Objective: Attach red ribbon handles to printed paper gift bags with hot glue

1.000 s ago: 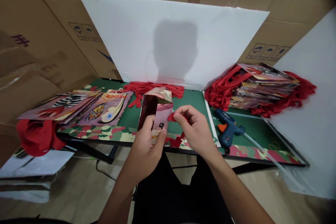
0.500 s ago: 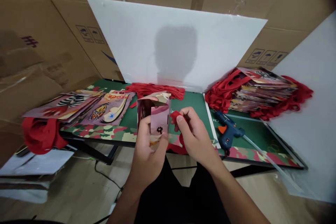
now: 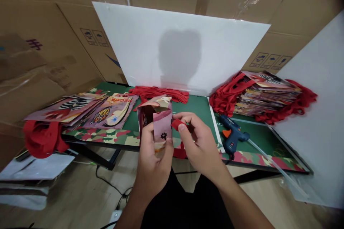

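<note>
My left hand is closed around a small printed paper bag, held upright with its mouth open toward me. The bag's pink side panel has a dark slot near its right edge and a black flower-like mark. Between the thumb and fingers of my right hand is the end of a red ribbon, close against the slotted edge. Whether the tip has entered the slot I cannot tell. More red ribbon hangs below, partly hidden behind my hands.
Flat printed bags lie at left, with red ribbon handles hanging over the edge. Loose red ribbons lie at the back. At right are a stack of bags with red handles and a blue glue gun holding a long glue stick.
My right hand has brought the ribbon end slightly left, up to the bag's slotted edge. The left hand still holds the bag, its mouth a little wider.
</note>
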`<state>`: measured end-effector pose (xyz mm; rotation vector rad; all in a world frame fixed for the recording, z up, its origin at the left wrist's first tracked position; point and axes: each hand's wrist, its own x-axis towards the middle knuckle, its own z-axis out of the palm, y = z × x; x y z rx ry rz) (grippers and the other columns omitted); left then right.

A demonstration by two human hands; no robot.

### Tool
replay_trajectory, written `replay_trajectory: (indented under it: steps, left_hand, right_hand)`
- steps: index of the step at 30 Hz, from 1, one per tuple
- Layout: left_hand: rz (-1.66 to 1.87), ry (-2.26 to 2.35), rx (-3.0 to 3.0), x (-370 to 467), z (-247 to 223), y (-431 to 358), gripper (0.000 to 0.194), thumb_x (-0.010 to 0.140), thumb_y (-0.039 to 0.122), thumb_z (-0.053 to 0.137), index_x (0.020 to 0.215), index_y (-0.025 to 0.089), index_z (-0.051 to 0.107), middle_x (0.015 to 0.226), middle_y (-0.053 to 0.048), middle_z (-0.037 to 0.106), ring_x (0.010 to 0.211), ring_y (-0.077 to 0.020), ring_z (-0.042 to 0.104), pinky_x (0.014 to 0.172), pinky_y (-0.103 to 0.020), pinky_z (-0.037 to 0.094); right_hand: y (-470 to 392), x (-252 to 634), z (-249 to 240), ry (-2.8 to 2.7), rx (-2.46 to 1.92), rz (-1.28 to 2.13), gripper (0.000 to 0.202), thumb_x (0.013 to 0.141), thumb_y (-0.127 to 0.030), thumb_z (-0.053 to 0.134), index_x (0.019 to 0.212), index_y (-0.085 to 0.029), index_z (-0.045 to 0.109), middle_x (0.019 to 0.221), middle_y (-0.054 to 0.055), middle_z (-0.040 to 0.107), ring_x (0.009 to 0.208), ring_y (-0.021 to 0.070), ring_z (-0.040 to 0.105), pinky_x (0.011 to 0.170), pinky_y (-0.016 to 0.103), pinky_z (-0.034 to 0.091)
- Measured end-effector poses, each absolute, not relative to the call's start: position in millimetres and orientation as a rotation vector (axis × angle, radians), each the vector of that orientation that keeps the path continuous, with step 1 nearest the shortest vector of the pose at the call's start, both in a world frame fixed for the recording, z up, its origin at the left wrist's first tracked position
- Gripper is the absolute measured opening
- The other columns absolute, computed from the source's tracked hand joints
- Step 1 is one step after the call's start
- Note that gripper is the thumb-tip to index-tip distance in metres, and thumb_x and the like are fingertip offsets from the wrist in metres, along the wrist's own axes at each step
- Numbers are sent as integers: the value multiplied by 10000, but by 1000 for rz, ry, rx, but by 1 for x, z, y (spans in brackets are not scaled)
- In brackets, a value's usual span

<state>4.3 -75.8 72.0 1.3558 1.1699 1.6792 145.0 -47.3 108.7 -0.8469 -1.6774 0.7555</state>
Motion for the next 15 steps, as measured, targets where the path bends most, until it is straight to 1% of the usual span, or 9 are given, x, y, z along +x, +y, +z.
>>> replay_trajectory:
  steps: [2,5,8,12,15]
  left_hand:
    - [1680,1182,1373,5,71,-77,379,1026,407,697,1344,260,551,1240,-89,718,984,-197,746,817,-286,620]
    - [1667,1196,1369,5,70,-77,395,1026,412,698,1355,253,548,1214,-89,725,941,-197,752,793,-293,624]
    - [1673,1192,1365,6,69,-77,403,1022,408,705,1360,256,547,1260,-93,717,998,-207,756,821,-299,630]
    - [1657,1175,1360,8,67,-77,401,1032,406,692,1371,257,537,1294,-98,709,1053,-222,759,829,-305,630]
    - [1631,1182,1367,8,66,-78,402,1042,401,682,1387,271,519,1332,-95,698,1112,-228,750,873,-317,624]
  right_hand:
    - [-48,145,110,-1682,-860,735,175,1093,-219,528,920,-240,545,1239,34,714,1063,179,664,986,311,470]
    - [-49,144,112,-1675,-879,729,171,1083,-211,526,915,-241,541,1239,36,722,1046,179,668,978,314,476]
    - [-49,144,112,-1661,-892,734,172,1072,-205,528,904,-242,533,1231,40,726,1039,182,672,973,319,480]
    - [-50,145,112,-1663,-888,743,163,1059,-195,534,903,-241,539,1231,53,718,1076,190,677,974,321,483]
    - [-48,148,114,-1707,-888,736,161,1050,-183,544,899,-236,557,1222,59,701,1128,191,667,979,313,477]
